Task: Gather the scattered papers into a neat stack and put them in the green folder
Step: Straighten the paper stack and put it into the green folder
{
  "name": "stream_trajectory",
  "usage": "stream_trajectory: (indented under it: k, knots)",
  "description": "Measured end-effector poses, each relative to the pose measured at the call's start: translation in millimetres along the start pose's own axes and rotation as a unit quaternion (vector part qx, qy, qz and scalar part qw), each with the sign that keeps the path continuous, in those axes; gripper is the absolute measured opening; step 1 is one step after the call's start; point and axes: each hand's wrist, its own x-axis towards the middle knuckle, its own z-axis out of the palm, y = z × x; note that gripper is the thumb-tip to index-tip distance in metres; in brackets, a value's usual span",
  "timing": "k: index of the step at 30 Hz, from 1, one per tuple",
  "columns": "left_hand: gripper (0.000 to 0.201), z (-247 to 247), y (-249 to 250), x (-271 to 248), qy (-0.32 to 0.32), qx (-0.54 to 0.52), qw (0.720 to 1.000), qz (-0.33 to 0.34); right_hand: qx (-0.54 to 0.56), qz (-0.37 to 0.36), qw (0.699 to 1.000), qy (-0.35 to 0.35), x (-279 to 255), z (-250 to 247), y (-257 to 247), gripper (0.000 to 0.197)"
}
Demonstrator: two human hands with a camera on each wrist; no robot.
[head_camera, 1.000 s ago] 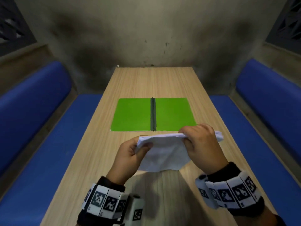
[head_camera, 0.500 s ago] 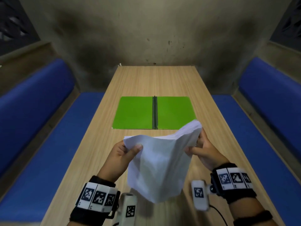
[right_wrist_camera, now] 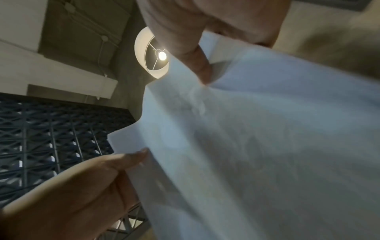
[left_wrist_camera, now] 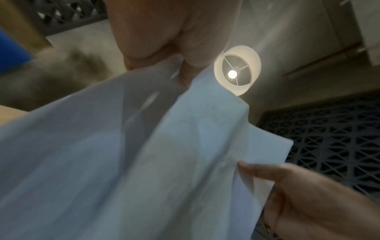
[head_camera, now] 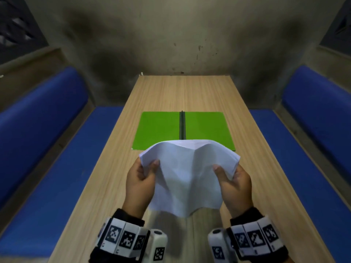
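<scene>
At lower centre, we hold the papers (head_camera: 187,177) above the table (head_camera: 190,92).
Our left hand (head_camera: 139,184) and right hand (head_camera: 234,184) pinch their sides; the green folder (head_camera: 161,130) lies open just beyond.

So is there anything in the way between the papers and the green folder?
No. Both hands, left hand and right hand, hold the papers just in front of the green folder, which lies open on the table with bare pages.

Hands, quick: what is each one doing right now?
Left hand: closed, gripping the papers at their left edge.
Right hand: closed, gripping the papers at their right edge.
</scene>
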Motion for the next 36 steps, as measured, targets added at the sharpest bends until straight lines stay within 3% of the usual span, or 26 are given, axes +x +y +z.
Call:
stream_trajectory:
  k: [2, 5, 8, 12, 17, 20, 25, 29, 32, 34, 36]
  knots:
    - [0.028, 3, -5, -3, 0.015, 0.022, 0.999, 0.025, 0.012, -0.023, 0.999, 0.018, -8, 3, -2, 0.034]
    - [0.030, 1, -17, -4, 0.025, 0.022, 0.999, 0.015, 0.009, -0.021, 1.000, -0.001, -8, 1, 9, 0.035]
    - [0.015, -5, -37, -7, 0.004, 0.030, 0.999, -0.038, 0.019, 0.066, 0.997, -0.041, -8, -4, 35, 0.041]
    - [0.020, -9, -47, -9, -0.018, 0.032, 0.996, -0.078, 0.008, 0.152, 0.987, -0.058, -4, -8, 48, 0.028]
    - [0.024, -7, -36, -7, -0.008, 0.004, 0.998, -0.057, 0.014, 0.139, 0.990, -0.007, 0, -1, 41, 0.022]
    - [0.020, -7, -38, -7, 0.008, 0.039, 0.999, -0.036, 0.020, 0.112, 0.993, 0.031, -1, 0, 38, 0.019]
    - [0.015, -9, -51, -13, -0.041, 0.099, 0.992, -0.067, -0.087, 0.119, 0.989, -0.029, -8, -3, 59, 0.013]
    - [0.023, -11, -56, -6, -0.039, 0.116, 0.990, -0.069, -0.120, 0.120, 0.984, -0.053, -2, -4, 60, 0.015]
    - [0.025, -9, -53, -5, -0.029, 0.107, 0.991, -0.070, -0.133, 0.067, 0.988, -0.028, 2, -6, 51, 0.052]
    - [0.028, -4, -50, -5, -0.016, 0.096, 0.993, -0.071, -0.118, -0.016, 0.993, 0.001, 4, -8, 33, 0.069]
    - [0.046, -1, -47, -5, 0.011, 0.090, 0.994, -0.057, -0.164, -0.136, 0.977, 0.001, 7, -7, 16, 0.083]
